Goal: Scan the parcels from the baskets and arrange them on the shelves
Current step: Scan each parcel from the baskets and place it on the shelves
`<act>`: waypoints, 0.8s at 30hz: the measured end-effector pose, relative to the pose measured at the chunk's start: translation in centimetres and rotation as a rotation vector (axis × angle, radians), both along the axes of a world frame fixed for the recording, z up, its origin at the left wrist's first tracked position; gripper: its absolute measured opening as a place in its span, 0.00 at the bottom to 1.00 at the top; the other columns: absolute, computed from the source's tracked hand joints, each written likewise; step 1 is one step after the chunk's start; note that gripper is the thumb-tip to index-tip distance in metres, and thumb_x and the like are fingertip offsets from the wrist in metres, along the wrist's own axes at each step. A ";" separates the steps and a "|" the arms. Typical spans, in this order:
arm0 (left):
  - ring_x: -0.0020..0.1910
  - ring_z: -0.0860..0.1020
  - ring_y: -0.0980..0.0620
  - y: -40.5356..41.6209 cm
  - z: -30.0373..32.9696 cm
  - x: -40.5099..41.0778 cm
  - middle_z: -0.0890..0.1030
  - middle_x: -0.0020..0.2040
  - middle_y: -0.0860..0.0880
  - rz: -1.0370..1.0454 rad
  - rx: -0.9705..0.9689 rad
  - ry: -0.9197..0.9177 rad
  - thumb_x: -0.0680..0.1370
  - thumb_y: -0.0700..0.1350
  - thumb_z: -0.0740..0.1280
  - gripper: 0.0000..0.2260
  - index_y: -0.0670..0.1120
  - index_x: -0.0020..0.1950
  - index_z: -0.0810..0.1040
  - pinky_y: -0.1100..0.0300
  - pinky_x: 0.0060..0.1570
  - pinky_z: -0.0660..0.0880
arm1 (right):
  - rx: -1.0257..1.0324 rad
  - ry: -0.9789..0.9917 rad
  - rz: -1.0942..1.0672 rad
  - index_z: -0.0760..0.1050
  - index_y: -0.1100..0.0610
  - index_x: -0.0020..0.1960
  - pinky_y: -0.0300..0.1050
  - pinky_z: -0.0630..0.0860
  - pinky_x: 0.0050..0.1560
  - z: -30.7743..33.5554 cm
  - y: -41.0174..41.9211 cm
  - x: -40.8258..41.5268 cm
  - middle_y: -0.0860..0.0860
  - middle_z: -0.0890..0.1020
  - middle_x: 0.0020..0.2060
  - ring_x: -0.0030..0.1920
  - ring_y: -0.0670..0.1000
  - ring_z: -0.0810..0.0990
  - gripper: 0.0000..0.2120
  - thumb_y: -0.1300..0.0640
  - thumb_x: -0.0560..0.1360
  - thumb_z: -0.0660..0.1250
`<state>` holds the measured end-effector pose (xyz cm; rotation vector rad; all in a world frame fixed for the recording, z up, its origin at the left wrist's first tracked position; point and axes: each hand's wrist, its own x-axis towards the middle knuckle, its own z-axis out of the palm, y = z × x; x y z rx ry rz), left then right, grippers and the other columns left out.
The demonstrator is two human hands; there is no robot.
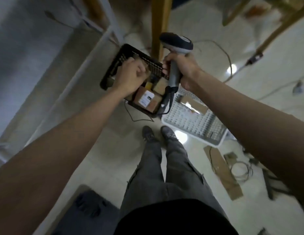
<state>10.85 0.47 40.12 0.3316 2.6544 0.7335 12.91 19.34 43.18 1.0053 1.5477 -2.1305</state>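
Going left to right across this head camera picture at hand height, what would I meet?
Left hand over the black basket → barcode scanner held in the right hand → white basket, lower down on the floor.

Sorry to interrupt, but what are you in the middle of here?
A person stands over a black basket of cardboard parcels on the floor. The right hand grips a barcode scanner; the left hand, fingers curled, is above the basket. A white basket sits beside it.
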 end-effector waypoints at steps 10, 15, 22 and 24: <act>0.51 0.79 0.48 15.3 -10.1 6.7 0.76 0.53 0.47 -0.307 -0.059 -0.262 0.78 0.43 0.70 0.04 0.45 0.51 0.81 0.54 0.53 0.77 | 0.022 -0.183 -0.313 0.73 0.65 0.47 0.46 0.76 0.36 -10.7 14.5 13.4 0.58 0.76 0.33 0.32 0.53 0.75 0.05 0.72 0.75 0.62; 0.52 0.77 0.48 20.9 -18.7 10.2 0.75 0.53 0.48 -0.362 -0.091 -0.382 0.78 0.45 0.69 0.04 0.47 0.51 0.79 0.55 0.51 0.74 | -0.013 -0.294 -0.412 0.75 0.62 0.43 0.48 0.78 0.43 -19.8 19.0 18.0 0.56 0.77 0.35 0.35 0.52 0.77 0.08 0.71 0.77 0.63; 0.57 0.75 0.47 23.9 -33.3 14.7 0.74 0.61 0.45 -0.392 -0.203 -0.476 0.79 0.47 0.70 0.12 0.45 0.60 0.77 0.51 0.58 0.74 | -0.155 -0.396 -0.524 0.77 0.61 0.42 0.46 0.80 0.37 -35.1 20.6 23.6 0.54 0.78 0.32 0.31 0.51 0.77 0.08 0.71 0.76 0.65; 0.59 0.74 0.46 24.3 -37.3 15.5 0.73 0.63 0.45 -0.384 -0.227 -0.487 0.79 0.47 0.70 0.14 0.45 0.62 0.76 0.50 0.60 0.74 | -0.196 -0.403 -0.550 0.77 0.61 0.43 0.46 0.81 0.37 -39.1 20.7 24.7 0.54 0.78 0.31 0.30 0.51 0.78 0.08 0.71 0.76 0.65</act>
